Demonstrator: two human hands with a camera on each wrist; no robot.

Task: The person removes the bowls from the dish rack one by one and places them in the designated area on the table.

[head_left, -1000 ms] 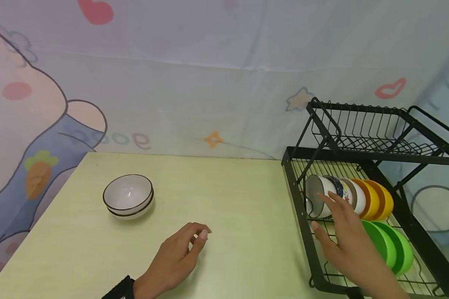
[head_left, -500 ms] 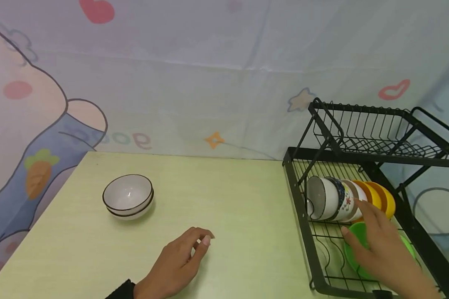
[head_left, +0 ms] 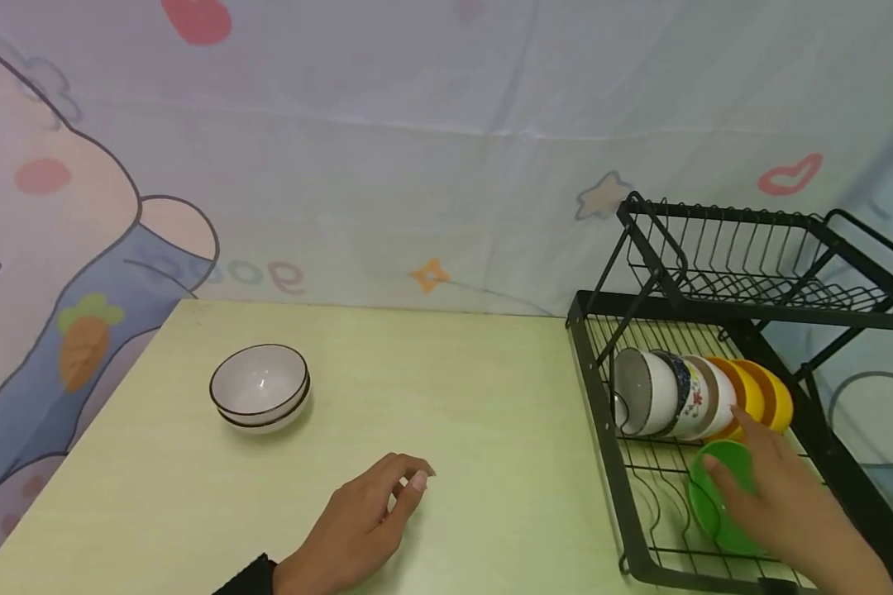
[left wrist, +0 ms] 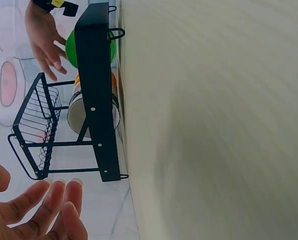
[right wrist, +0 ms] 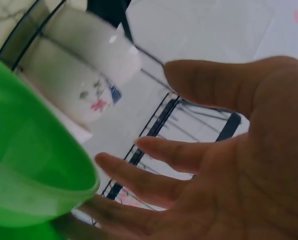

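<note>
My right hand [head_left: 785, 504] is over the lower tier of a black dish rack, fingers spread, with nothing between thumb and fingers. Green bowls [head_left: 718, 496] stand on edge beneath it, partly hidden by the hand. In the right wrist view, the fingertips are right at the rim of a green bowl [right wrist: 34, 150], the lower fingers partly behind it. My left hand [head_left: 360, 521] is held loosely curled over the table and holds nothing. To its upper left, two white bowls with dark rims [head_left: 260, 384] are stacked on the table.
The dish rack [head_left: 625, 512] has a raised upper tier [head_left: 766, 256]. Behind the green bowls a row of bowls stands on edge: white ones [head_left: 658, 397], a flowered one [head_left: 694, 405] and yellow ones [head_left: 774, 397]. A printed cloth [head_left: 417, 165] hangs behind the pale table [head_left: 484, 397].
My right hand has moved right and slightly down, from in front of the white bowls to over the green ones, uncovering the left green bowl's face. My left hand has barely moved.
</note>
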